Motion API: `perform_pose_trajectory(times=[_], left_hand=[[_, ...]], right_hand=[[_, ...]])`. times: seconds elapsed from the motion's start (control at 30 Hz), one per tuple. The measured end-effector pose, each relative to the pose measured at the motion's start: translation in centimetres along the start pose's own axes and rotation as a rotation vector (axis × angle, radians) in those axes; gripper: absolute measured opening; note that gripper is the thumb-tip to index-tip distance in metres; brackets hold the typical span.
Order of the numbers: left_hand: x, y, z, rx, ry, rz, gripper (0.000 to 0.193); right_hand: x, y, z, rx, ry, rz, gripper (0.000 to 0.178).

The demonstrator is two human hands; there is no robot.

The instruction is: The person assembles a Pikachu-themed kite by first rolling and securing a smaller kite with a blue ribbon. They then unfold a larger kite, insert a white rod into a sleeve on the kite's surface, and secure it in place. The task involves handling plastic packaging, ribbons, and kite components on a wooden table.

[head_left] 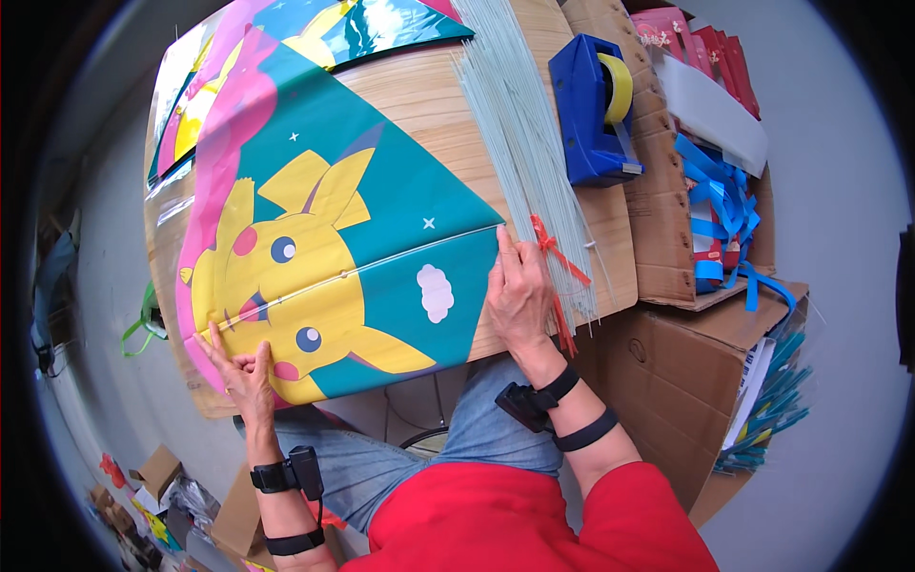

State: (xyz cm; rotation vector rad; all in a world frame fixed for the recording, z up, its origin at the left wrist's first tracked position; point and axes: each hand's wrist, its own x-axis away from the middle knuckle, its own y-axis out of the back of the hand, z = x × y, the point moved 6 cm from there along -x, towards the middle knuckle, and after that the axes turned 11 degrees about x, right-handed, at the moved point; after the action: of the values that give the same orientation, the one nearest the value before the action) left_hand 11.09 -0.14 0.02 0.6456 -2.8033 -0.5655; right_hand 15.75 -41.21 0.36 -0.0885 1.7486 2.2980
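A kite sheet [400,205] in teal, pink and yellow, printed with a yellow cartoon character, lies on the wooden table. Across it runs a thin pale rod [396,255], from the left edge to the right corner. My left hand [240,367] rests on the sheet's lower left edge, fingers spread, fingertips by the rod's left end. At the right corner my right hand [519,286] is closed, thumb and fingers pinching the rod's end at the sheet's tip. Just right of that hand lies a bundle of long pale rods [534,162] with a red tie [558,250].
A blue tape dispenser [589,114] with yellow tape stands beyond the rods. More printed sheets [391,33] lie at the table's far side. On the right are cardboard boxes [658,381] with blue ribbon [715,210] and red packets. Other boxes [238,520] stand on the floor, lower left.
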Motion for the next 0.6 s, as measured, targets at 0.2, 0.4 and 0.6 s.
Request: perform_pose_trajectory(times=[0.2, 0.4, 0.6], left_hand=[[1.0, -0.7, -0.7, 0.041, -0.028, -0.077, 0.105], [1.1, -0.4, -0.8, 0.039, -0.023, -0.102, 0.107], [0.9, -0.5, -1.2, 0.032, -0.012, -0.064, 0.108]], right_hand=[[0.1, 0.0, 0.2, -0.011, 0.032, 0.007, 0.042], [0.0, 0.1, 0.4, -0.011, 0.032, 0.026, 0.044], [0.0, 0.0, 0.4, 0.011, 0.064, 0.018, 0.043]])
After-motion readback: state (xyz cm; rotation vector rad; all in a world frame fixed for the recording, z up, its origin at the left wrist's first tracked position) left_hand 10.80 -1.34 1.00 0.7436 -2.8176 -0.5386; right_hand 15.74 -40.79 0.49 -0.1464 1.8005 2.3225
